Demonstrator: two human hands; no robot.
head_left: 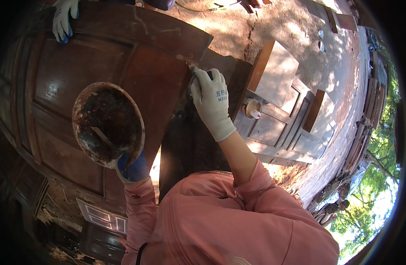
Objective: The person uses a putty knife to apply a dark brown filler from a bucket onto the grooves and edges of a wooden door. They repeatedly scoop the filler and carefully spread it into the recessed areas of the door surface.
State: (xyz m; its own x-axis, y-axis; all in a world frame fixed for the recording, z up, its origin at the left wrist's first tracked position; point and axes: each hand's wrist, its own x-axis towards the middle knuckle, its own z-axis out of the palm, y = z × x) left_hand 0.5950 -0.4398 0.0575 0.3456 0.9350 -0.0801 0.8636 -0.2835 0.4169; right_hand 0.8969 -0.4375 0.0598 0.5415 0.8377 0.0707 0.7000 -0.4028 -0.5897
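From the head camera, looking down past my pink sleeves: my left hand, in a blue-palmed glove, is under a round, dirty bowl, its fingers clenched on the bowl's lower rim so the bowl tips toward me. The inside of the bowl is dark and crusted with brownish paste, and a thin stick-like tool lies across it. The bowl hangs above the dark brown wooden door that lies flat in front of me, over its left half, near the raised panels.

My right hand, in a pale grey knitted glove, reaches forward to the door's far right edge. Its fingers are closed around a small tool; only the tip shows beyond the glove, touching the wood at a pale, chipped spot on the edge. What kind of tool it is I cannot tell.

At the top left corner of the door another person's gloved hand, white with blue fingertips, rests flat on the wood.

To the right, on the sunlit ground, lies a second, paler panelled door with a small round tin standing on it. A wooden box-like frame sits just beyond that.
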